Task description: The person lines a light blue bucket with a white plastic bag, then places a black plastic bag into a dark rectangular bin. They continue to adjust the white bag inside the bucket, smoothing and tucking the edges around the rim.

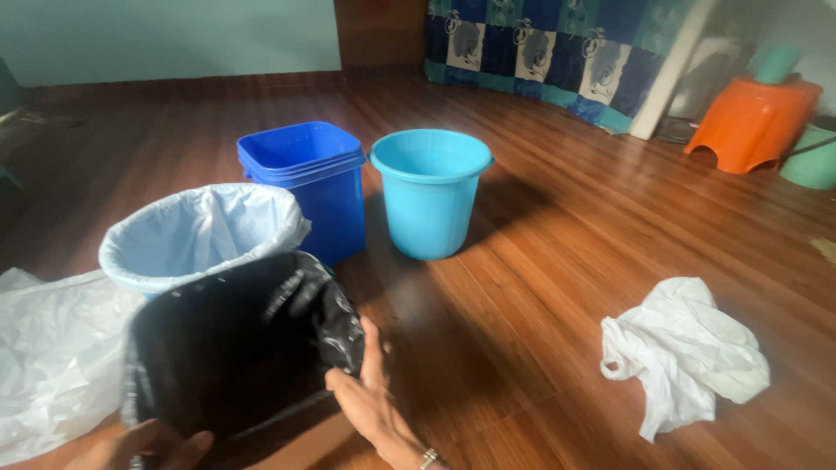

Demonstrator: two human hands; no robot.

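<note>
A black bin (235, 348) lined with a black plastic bag stands at the bottom left. My right hand (374, 405) grips the bag at the bin's right rim, a ring on one finger. My left hand (161, 446) holds the near left edge of the same bag, mostly cut off by the frame. Just behind it sits a light bucket lined with a white bag (196, 235). Further back stand a dark blue square bucket (309, 178) and a light blue round bucket (431, 191), both unlined.
A loose white bag (43, 357) lies at the far left, and a crumpled white bag (684, 348) lies on the wooden floor (557, 261) to the right. An orange stool (753, 122), a green tub (814, 157) and a patterned blue cloth (549, 52) are at the back.
</note>
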